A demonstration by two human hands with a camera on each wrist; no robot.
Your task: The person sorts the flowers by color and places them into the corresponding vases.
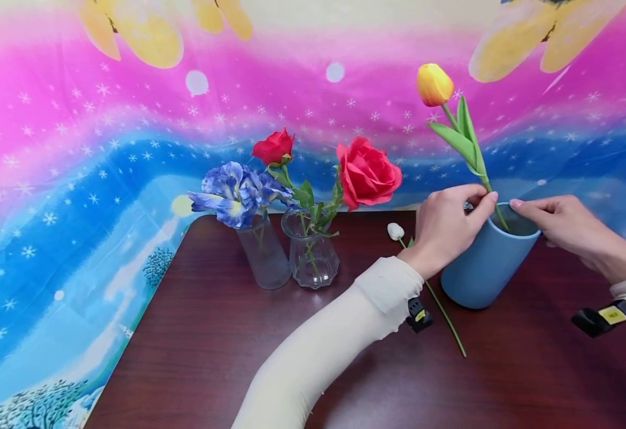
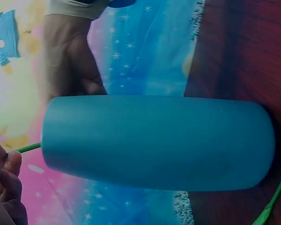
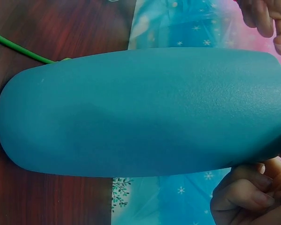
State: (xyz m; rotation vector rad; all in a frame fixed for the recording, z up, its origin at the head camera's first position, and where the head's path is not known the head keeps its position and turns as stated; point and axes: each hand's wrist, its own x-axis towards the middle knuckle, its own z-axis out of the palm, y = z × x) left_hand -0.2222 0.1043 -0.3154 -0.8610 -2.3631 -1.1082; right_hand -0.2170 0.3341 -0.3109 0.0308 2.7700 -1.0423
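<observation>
My left hand [image 1: 447, 229] pinches the green stem of a yellow-orange tulip [image 1: 434, 85] between thumb and fingertips. The stem's lower end dips inside the mouth of a blue vase [image 1: 485, 268], with the flower head standing high above, leaning left. At the vase's right rim, my right hand [image 1: 576, 226] grips with the thumb at the edge and curled fingers [image 3: 243, 194] against the outer wall. The vase [image 2: 159, 143] stands on the table. A white tulip [image 1: 395, 231] lies on the wood left of it, partly hidden by my left wrist.
Left of my hands stand two glass vases, one frosted [image 1: 267, 262] with blue flowers [image 1: 232, 193], one clear [image 1: 315, 268] with red roses [image 1: 368, 173]. The dark wooden table [image 1: 195, 351] meets a colourful printed cloth [image 1: 270, 77] behind.
</observation>
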